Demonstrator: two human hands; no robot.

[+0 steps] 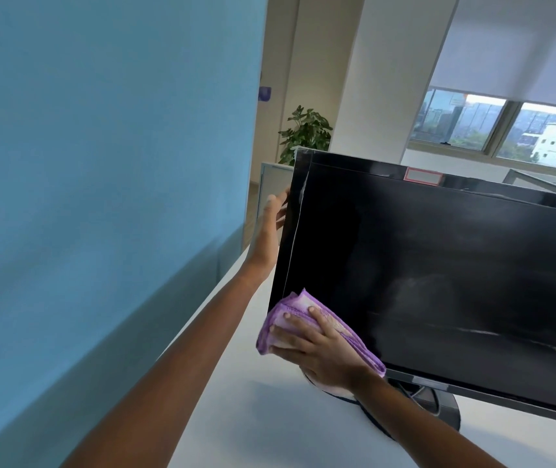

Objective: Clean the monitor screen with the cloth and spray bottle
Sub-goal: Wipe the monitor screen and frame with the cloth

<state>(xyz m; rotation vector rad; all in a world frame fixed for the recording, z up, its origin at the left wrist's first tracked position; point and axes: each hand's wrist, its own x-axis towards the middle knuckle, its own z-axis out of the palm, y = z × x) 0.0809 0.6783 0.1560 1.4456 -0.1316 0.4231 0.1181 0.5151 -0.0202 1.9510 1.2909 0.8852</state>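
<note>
I am bracing the black flat monitor (438,282) with my left hand (271,217) gripping its left edge, while my right hand (317,346) is pressing the folded purple cloth (295,304) at its lower-left corner; pushing too hard risks tipping it.

Single head-worn wide-angle view, tilted, looking forward and down from close range. Monitor (438,282) fills right half, near lens; blue partition (101,163) fills left; white tabletop (270,417) below; windows (506,130) far behind.

Monitor (438,265) on desk (270,417), cloth (283,319) at its lower left corner, partition (101,163) left, plant (307,133) behind.
</note>
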